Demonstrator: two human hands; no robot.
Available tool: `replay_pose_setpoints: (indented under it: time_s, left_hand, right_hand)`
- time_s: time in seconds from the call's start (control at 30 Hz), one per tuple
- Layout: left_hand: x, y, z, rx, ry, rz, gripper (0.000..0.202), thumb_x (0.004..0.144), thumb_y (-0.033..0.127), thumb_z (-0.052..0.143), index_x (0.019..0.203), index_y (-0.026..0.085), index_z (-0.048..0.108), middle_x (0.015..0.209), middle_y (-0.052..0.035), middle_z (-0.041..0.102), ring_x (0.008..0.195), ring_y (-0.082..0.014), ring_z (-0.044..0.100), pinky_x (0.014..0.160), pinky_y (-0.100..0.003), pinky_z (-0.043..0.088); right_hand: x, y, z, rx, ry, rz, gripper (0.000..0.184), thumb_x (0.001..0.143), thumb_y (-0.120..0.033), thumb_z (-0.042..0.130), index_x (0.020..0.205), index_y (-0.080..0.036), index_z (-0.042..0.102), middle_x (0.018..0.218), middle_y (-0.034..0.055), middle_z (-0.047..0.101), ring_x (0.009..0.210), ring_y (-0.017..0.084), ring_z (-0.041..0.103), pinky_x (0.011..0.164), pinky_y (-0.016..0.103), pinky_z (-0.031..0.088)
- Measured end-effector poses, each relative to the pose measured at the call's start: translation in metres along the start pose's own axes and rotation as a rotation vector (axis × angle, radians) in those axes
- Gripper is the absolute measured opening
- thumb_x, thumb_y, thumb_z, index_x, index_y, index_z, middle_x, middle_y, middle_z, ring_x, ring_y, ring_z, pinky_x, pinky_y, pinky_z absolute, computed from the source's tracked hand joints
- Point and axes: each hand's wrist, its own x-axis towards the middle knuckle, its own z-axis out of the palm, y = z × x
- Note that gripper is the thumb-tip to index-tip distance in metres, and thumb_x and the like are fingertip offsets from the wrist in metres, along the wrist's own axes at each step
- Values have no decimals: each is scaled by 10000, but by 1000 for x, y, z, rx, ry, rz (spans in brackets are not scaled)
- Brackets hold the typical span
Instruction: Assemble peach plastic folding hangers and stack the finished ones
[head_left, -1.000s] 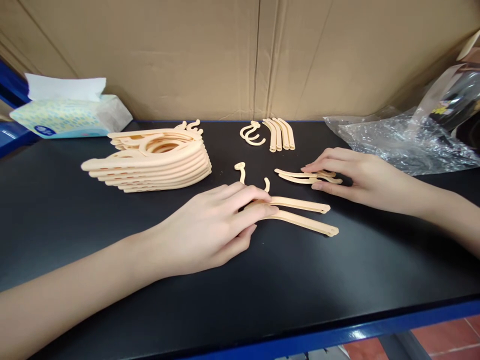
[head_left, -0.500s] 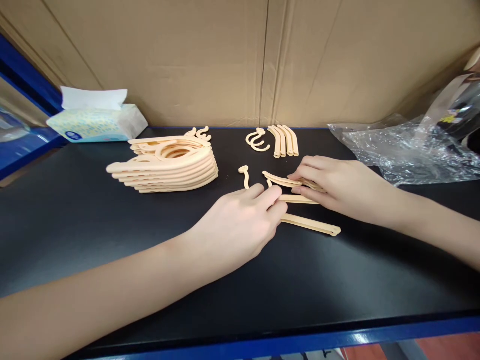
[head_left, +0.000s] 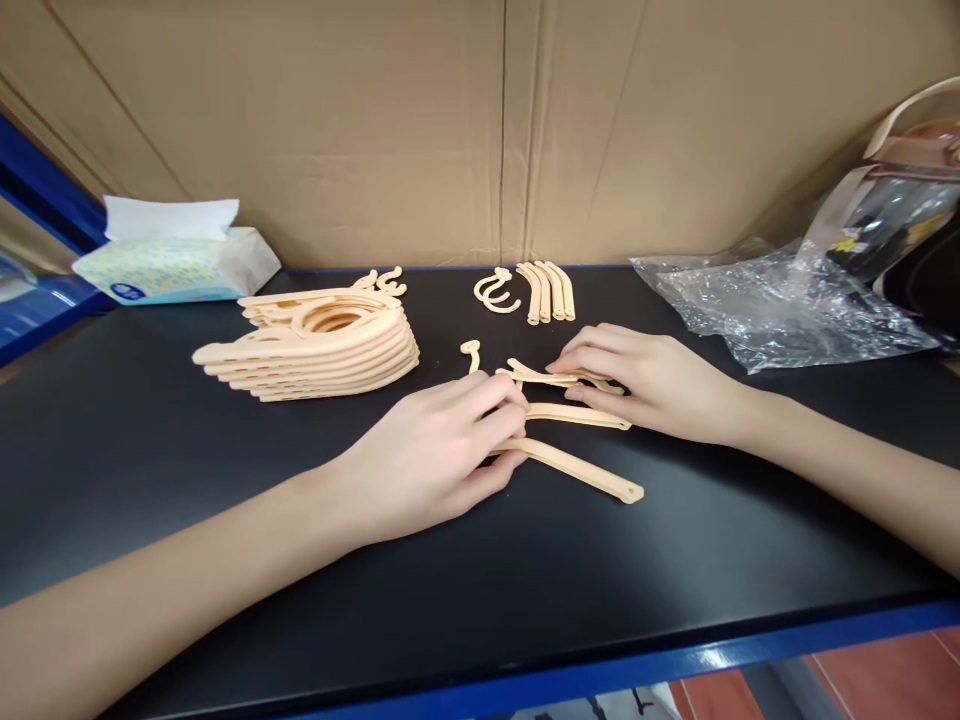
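My left hand (head_left: 435, 455) rests on the black table (head_left: 225, 520) with its fingers closed on the near end of two long peach plastic hanger arms (head_left: 581, 470). Just right of it, my right hand (head_left: 645, 380) pinches a pair of shorter curved peach arms (head_left: 536, 375) lying flat on the table. A small loose hook (head_left: 471, 352) lies just behind my left fingers.
A stack of finished peach hangers (head_left: 315, 345) sits at the left middle. Loose hooks (head_left: 495, 290) and several curved arms (head_left: 547, 290) lie at the back by the cardboard wall. A tissue pack (head_left: 172, 265) is far left, a crumpled plastic bag (head_left: 765, 300) far right.
My right hand slid its curved pieces leftward towards my left hand. The long arms under my left hand have swung, their far ends now nearer me.
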Motion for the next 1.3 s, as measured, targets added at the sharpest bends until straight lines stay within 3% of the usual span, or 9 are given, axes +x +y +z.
replay_pose_setpoints:
  time_s: [0.23, 0.4, 0.53, 0.67, 0.83, 1.03, 1.3]
  left_hand:
    - [0, -1, 3, -49, 44, -4, 145, 979, 216, 481, 926, 164, 605, 1034, -52, 654, 921, -170, 589, 785, -276, 477]
    - [0, -2, 2, -117, 72, -83, 107, 993, 215, 478, 967, 168, 571, 1017, -42, 646, 956, -178, 566, 841, -299, 466]
    - [0, -3, 1, -116, 129, -191, 147, 1030, 243, 416, 994, 177, 542, 890, -13, 620, 818, -151, 562, 727, -262, 462]
    - [0, -2, 1, -106, 154, -266, 150, 1036, 262, 409, 994, 189, 533, 882, -2, 620, 810, -145, 587, 673, -243, 445]
    - [1, 0, 1, -105, 141, -322, 148, 1037, 277, 402, 994, 193, 517, 910, 5, 650, 813, -140, 613, 605, -220, 414]
    - [0, -2, 5, -137, 109, -367, 129, 1048, 301, 358, 1009, 215, 445, 820, 51, 655, 650, -112, 624, 535, -202, 380]
    - [-2, -3, 4, -145, 48, -389, 144, 1055, 342, 322, 1042, 237, 420, 696, 80, 648, 521, -116, 613, 479, -196, 344]
  right_hand:
    - [0, -3, 2, 19, -1, 19, 249, 1004, -315, 448, 1163, -203, 605, 1100, 92, 654, 991, 220, 610, 819, 387, 528]
    - [0, -3, 4, 42, 31, 21, 280, 1000, -330, 466, 1189, -181, 609, 1155, 109, 627, 1049, 218, 583, 868, 383, 517]
    - [1, -5, 0, 118, 116, -15, 291, 1009, -370, 445, 1142, -196, 637, 1132, 112, 651, 1025, 227, 584, 875, 404, 494]
    - [1, -8, -5, 216, 165, -104, 307, 1007, -411, 445, 1124, -204, 639, 990, 84, 696, 898, 213, 592, 807, 377, 475]
    - [0, -14, -6, 176, 168, -157, 411, 932, -544, 549, 1145, -201, 626, 939, 76, 715, 791, 196, 583, 735, 344, 456]
    - [-1, -18, -5, 99, 185, -125, 255, 965, -385, 554, 1078, -179, 652, 883, 64, 724, 755, 186, 584, 711, 332, 456]
    - [-1, -19, -5, 42, 218, -92, 232, 990, -331, 509, 1056, -185, 676, 857, 50, 731, 736, 183, 585, 709, 321, 466]
